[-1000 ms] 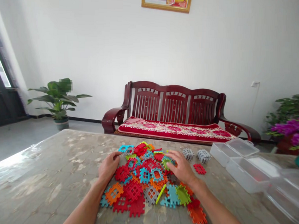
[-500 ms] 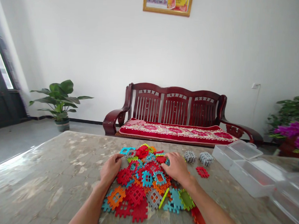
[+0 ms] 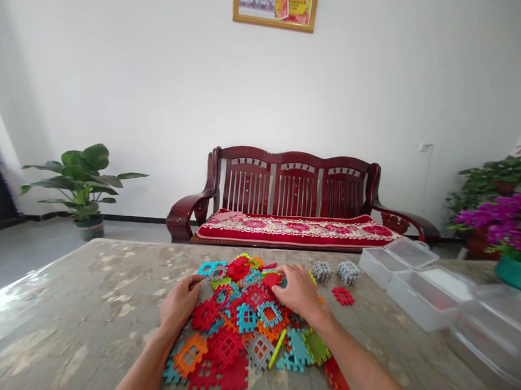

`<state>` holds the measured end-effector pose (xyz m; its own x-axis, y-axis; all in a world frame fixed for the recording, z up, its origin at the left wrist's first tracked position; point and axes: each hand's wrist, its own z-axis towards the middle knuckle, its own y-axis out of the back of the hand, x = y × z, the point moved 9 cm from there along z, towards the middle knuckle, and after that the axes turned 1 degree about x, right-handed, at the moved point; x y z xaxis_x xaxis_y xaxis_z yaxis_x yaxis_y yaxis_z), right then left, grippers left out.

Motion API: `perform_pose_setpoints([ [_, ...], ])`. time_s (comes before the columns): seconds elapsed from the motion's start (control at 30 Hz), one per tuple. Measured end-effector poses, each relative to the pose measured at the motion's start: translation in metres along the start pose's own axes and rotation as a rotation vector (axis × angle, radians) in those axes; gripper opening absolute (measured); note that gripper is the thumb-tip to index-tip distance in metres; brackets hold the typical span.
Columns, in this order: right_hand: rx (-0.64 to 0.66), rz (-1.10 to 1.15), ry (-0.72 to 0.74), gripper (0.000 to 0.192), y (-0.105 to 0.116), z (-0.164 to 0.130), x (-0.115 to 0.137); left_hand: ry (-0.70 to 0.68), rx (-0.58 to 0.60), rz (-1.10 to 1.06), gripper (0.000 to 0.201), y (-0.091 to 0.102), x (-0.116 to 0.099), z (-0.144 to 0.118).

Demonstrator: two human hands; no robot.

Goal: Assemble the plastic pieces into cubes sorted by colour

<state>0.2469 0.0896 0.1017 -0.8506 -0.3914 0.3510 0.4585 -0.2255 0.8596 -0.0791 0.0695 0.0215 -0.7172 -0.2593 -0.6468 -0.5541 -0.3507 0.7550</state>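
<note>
While L hand [image 3: 178, 303] rests, R hand [image 3: 298, 289] touches tiles [image 3: 245, 322].

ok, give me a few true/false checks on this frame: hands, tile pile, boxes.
1. Both hands rest on the tile pile. True: left hand at its left edge, right hand on its far part.
2. The clear boxes sit left of the pile. False: they are to the right.
3. A lone red tile lies apart from the pile, on the right. True.
4. The right hand holds a tile up in the air. False: it lies on the pile.
5. The two grey stacks are in a box. False: they stand on the table.
</note>
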Motion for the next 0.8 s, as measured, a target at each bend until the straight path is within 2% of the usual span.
perform_pose_setpoints([
  [0.07,-0.045,0.087,0.000,0.031,0.009,-0.006,-0.012,-0.006,-0.001,0.003,0.033,-0.001,0.001,0.002],
  [0.17,-0.147,0.168,-0.082,0.034,0.024,-0.022,-0.056,-0.016,-0.008,0.008,0.033,-0.003,0.005,0.004],
  [0.23,-0.229,0.135,-0.145,0.035,0.035,-0.037,-0.094,-0.033,-0.017,0.006,0.033,-0.003,0.006,0.005],
  [0.33,-0.286,0.029,-0.281,0.035,0.044,-0.061,-0.152,-0.056,-0.031,0.014,0.032,-0.003,0.005,0.006],
  [0.43,-0.272,-0.105,-0.372,0.039,0.048,-0.079,-0.186,-0.047,-0.030,0.029,0.032,-0.003,0.005,0.007],
  [0.53,-0.188,-0.218,-0.421,0.043,0.045,-0.085,-0.195,-0.033,-0.025,0.044,0.032,-0.002,0.005,0.007],
  [0.7,-0.125,-0.337,-0.443,0.054,0.045,-0.078,-0.185,-0.028,-0.005,0.067,0.034,-0.004,0.006,0.008],
  [0.8,-0.068,-0.362,-0.447,0.052,0.043,-0.074,-0.181,-0.039,-0.009,0.079,0.033,-0.003,0.005,0.009],
])
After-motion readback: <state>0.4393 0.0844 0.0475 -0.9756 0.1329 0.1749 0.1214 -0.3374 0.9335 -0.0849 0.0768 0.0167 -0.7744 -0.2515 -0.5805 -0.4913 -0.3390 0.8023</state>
